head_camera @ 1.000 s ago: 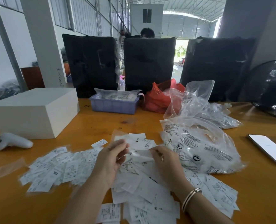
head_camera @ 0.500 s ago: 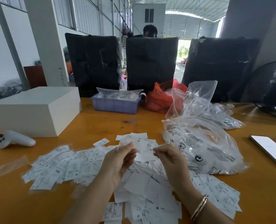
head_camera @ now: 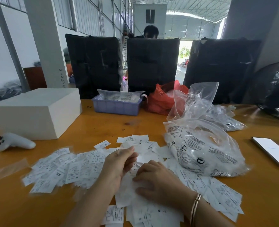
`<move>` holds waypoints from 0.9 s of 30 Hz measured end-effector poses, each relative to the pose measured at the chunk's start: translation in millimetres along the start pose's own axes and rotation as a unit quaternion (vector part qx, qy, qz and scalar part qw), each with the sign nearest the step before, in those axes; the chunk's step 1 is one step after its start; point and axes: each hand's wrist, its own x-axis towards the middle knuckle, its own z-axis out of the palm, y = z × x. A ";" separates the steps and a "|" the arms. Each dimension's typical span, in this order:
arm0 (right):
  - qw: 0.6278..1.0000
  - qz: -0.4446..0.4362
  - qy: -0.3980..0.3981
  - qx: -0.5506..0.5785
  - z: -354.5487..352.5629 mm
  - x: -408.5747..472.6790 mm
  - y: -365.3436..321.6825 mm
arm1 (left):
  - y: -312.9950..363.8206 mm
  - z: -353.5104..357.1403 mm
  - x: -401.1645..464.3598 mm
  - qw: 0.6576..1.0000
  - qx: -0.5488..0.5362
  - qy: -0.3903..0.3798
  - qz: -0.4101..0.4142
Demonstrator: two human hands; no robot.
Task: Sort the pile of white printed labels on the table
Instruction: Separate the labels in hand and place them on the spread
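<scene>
One thin, flimsy label [head_camera: 135, 149] is pinched by the left hand [head_camera: 119, 163]; the right hand [head_camera: 158, 179] is pressed flat on the pile [head_camera: 79, 169], best lifted by edges.

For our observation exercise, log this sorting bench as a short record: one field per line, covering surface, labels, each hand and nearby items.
surface: orange wooden table
labels: white printed labels spread loose across the near table
left hand: left hand raised over the pile, fingertips pinching a label
right hand: right hand palm down on the pile, bracelet on the wrist
left side: white box, white controller
back: purple tray, red bag
right side: clear plastic bags, phone
</scene>
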 end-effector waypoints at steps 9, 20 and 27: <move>0.975 0.124 0.097 0.157 -1.4 1.2 1.2 | -1.4 -2.8 0.2 1.000 0.006 -0.015 -0.004; 0.706 0.295 0.239 0.597 -16.6 -2.4 15.7 | -9.1 3.6 -2.7 0.998 0.042 -0.051 0.010; 0.702 0.272 0.250 0.609 -11.9 -2.9 20.9 | -7.2 1.8 -1.8 0.998 0.040 -0.046 0.025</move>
